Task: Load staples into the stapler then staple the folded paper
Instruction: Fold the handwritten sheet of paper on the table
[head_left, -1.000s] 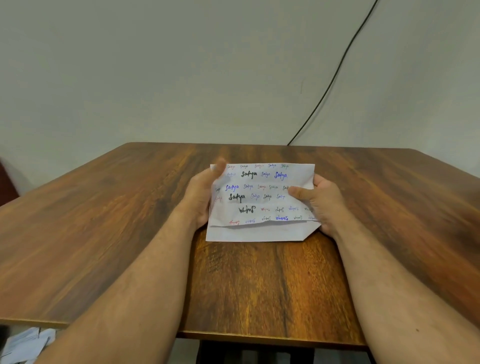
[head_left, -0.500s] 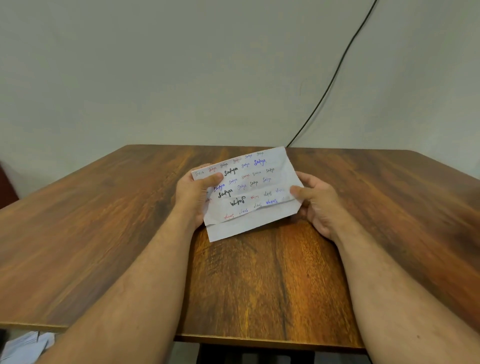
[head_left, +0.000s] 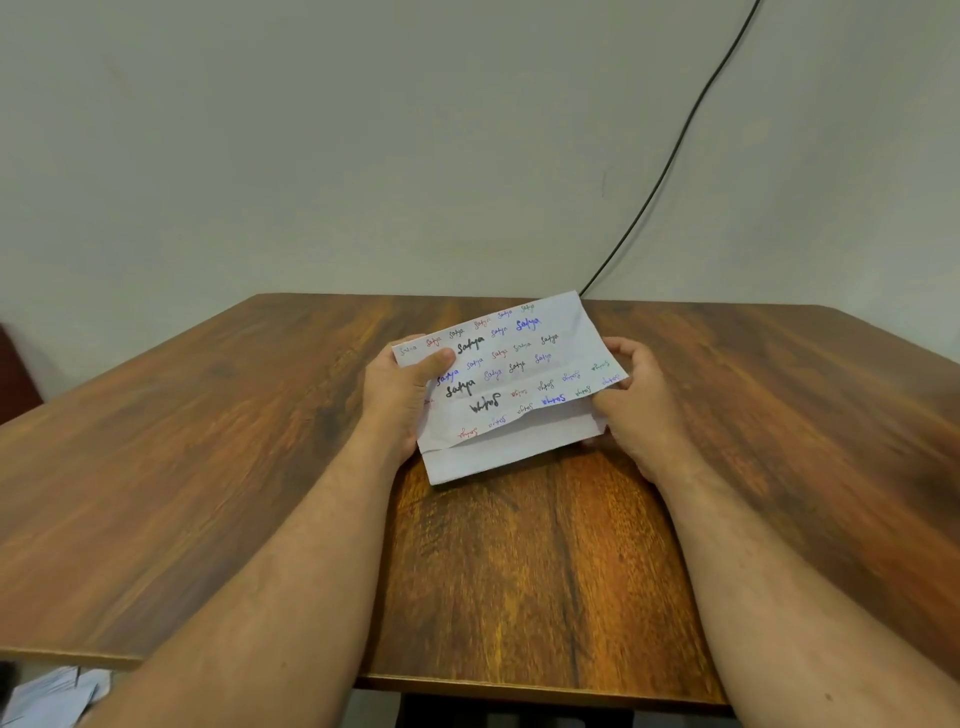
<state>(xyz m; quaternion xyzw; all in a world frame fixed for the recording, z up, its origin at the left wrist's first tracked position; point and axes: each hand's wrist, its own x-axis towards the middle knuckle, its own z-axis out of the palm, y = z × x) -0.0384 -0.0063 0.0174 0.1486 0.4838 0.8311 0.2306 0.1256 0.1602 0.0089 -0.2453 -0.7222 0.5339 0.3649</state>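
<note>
A folded white paper (head_left: 511, 387) covered in handwritten words in several ink colours is held tilted just above the wooden table (head_left: 208, 467), its right end raised toward the far side. My left hand (head_left: 400, 397) grips its left edge with the thumb on top. My right hand (head_left: 636, 402) pinches the right edge of the upper flap near the lower corner. The bottom fold gapes slightly. No stapler or staples are in view.
A black cable (head_left: 670, 156) runs down the wall to the table's far edge. Loose white papers (head_left: 52, 696) lie on the floor at the lower left. A dark red object (head_left: 15, 374) sits at the left edge.
The paper has turned counter-clockwise and its right end has lifted further. My right hand has shifted from the right edge's middle down to the flap's lower right corner.
</note>
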